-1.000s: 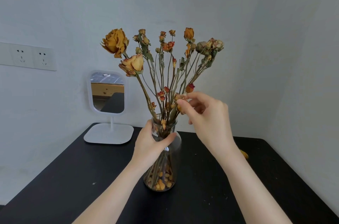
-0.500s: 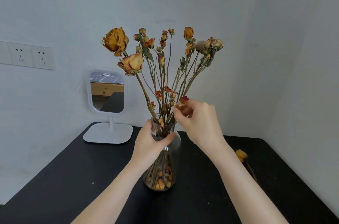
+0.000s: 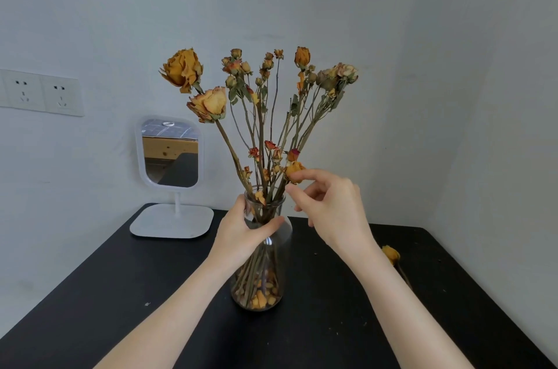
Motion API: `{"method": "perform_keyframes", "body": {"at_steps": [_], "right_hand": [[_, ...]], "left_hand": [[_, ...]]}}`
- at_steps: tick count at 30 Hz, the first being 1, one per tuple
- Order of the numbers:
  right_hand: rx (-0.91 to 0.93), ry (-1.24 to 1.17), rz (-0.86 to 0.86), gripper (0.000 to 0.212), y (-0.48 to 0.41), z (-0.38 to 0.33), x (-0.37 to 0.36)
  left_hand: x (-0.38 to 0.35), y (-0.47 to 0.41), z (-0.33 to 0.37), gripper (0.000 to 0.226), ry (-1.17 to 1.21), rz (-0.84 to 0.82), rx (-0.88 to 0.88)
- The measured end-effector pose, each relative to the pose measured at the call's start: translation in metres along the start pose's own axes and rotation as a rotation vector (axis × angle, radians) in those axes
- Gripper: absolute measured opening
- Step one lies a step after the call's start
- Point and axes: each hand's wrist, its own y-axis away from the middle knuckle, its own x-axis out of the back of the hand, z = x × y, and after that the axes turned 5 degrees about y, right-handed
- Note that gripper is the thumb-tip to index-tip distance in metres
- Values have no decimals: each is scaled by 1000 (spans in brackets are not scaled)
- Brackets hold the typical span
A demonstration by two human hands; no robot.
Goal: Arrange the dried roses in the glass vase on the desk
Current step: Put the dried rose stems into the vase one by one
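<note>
The left hand has its grip closed around the clear glass vase. The right hand, grip loosely open, touches a small dried orange rosebud. Mid-arranging; next likely needs a gentle pinch.

A black desk is carrying a glass vase near its middle. A white mirror stand is sitting behind and left of the vase, and one loose dried rose is lying to its right.

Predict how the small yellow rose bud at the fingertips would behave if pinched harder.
The rose bud looks dry and papery, so probably crumbles. Fallen petals in the glass vase suggest shedding. It is likely very light.
</note>
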Motion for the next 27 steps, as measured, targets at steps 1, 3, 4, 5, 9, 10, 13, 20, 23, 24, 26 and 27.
{"method": "perform_keyframes", "body": {"at_steps": [1,3,4,5,9,10,13,20,23,24,26,27], "right_hand": [[-7,-1,-1,25,1,1,2],[-28,-5,-8,23,5,5,7],[-42,-11,-15,21,8,7,9],[-57,-12,-22,20,11,10,11],[-164,-24,-32,15,26,35,21],[-204,-23,-36,14,31,44,23],[-336,42,-55,14,46,80,33],[-615,182,-84,13,77,163,70],[-692,225,-109,12,87,185,83],[-710,243,-119,12,90,191,86],[-726,284,-139,12,94,200,89],[-724,302,-156,13,95,203,90]], "left_hand": [[0,-1,0,62,-2,0,5],[-1,-1,1,68,3,20,14],[-1,2,2,74,13,43,20],[0,5,4,81,31,74,25],[2,33,2,86,79,257,54],[2,44,0,79,61,318,51],[-8,82,-8,49,-39,405,-35],[-65,115,-12,23,-98,-60,-101],[-101,101,-7,14,-189,-219,-75],[-115,95,-5,12,-233,-262,-61],[-141,83,-1,12,-323,-320,-21],[-155,77,0,15,-377,-334,-4]]}}
